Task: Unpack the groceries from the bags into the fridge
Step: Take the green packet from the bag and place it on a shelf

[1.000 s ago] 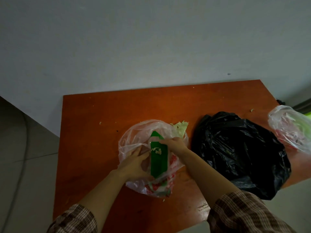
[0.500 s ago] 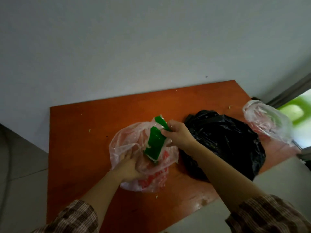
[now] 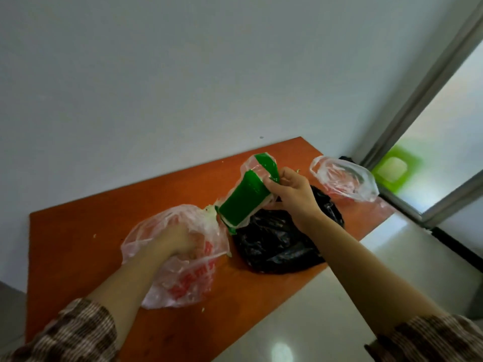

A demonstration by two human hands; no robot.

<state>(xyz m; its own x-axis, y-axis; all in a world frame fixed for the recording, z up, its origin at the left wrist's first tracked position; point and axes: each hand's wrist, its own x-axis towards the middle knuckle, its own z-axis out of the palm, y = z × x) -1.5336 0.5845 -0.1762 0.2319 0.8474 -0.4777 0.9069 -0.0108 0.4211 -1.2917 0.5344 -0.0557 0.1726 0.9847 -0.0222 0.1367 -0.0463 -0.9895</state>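
Head view: the right hand [image 3: 292, 194] clasps a green packet [image 3: 241, 205] by its upper end, holding it tilted in the air over the black bag [image 3: 279, 244]. The left hand [image 3: 177, 241] sits in the printed bag [image 3: 188, 283] on the table [image 3: 78, 244]; its grip, veiled by plastic, cannot be told. A clear bag [image 3: 345, 178] lies at the far corner.

Black bag [image 3: 282, 241]: thin plastic film, heavily crinkled, glossy glints on the folds.
Just left of it, clear bag [image 3: 188, 280]: translucent thin plastic, wrinkled, red print.
Over its top-left edge, green packet [image 3: 243, 202]: smooth, shiny plastic film, clear wrap at the upper end.
Behind it to the right, second clear bag [image 3: 347, 178]: same thin creased film.
Under it, table [image 3: 78, 246]: orange, smooth, low sheen.
Below it, floor [image 3: 287, 330]: pale, polished, reflective.
Sleeve [image 3: 78, 333]: woven checked cloth, matt.
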